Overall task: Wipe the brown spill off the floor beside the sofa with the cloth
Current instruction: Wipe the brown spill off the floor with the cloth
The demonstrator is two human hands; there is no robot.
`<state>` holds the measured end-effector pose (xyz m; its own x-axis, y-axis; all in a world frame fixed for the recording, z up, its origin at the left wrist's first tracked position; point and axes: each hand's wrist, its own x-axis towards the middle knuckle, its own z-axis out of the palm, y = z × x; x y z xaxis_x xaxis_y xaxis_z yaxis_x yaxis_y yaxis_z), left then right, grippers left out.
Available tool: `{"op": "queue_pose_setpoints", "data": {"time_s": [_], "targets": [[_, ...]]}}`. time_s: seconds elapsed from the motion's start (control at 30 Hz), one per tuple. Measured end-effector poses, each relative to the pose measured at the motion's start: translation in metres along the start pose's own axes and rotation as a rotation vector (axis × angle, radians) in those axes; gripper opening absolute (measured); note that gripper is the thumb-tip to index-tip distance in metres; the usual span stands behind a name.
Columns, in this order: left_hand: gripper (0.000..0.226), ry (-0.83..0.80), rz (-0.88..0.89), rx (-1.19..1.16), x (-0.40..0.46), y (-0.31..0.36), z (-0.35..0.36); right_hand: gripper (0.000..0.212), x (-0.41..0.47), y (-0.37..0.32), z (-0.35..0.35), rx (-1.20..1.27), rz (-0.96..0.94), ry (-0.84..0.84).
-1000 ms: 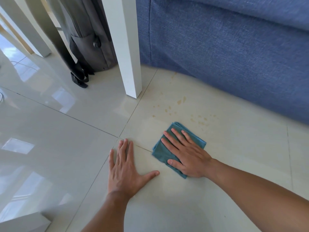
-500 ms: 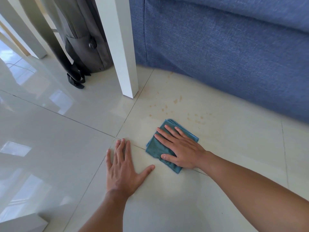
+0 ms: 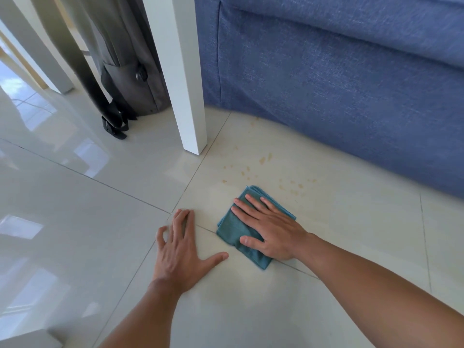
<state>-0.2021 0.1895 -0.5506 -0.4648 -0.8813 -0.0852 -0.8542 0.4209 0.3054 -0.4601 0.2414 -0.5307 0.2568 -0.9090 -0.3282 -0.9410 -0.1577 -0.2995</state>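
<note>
Little has moved: right hand (image 3: pixel 272 233) still presses the folded cloth (image 3: pixel 234 228) flat-fingered, grasping nothing, left hand (image 3: pixel 182 249) splayed on the floor (image 3: pixel 326 247), while the brown spill (image 3: pixel 263 169) at 12 o'clock of the cloth, beside the sofa (image 3: pixel 339 84), remains unwiped.

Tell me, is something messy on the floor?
Yes. Brown spots are splashed on the pale floor tile beside the blue sofa. The right hand presses the cloth just short of them.
</note>
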Motion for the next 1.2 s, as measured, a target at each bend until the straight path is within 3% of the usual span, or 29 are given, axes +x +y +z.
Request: {"op": "queue_pose_setpoints", "data": {"time_s": [0.23, 0.5, 0.73, 1.2], "targets": [[0.114, -0.015, 0.129, 0.026, 0.046, -0.005, 0.0, 0.074, 0.019, -0.002, 0.006, -0.049, 0.053, 0.1], [0.081, 0.067, 0.1, 0.061, 0.07, 0.008, 0.007, 0.074, 0.019, -0.002, 0.013, -0.048, 0.101, 0.178], [0.108, 0.015, 0.118, 0.045, 0.071, 0.009, 0.003, 0.074, 0.028, 0.0, 0.012, -0.044, 0.125, 0.192], [0.123, 0.023, 0.082, 0.021, 0.073, 0.013, 0.001, 0.074, 0.084, 0.027, -0.015, -0.03, 0.228, 0.229]]}}
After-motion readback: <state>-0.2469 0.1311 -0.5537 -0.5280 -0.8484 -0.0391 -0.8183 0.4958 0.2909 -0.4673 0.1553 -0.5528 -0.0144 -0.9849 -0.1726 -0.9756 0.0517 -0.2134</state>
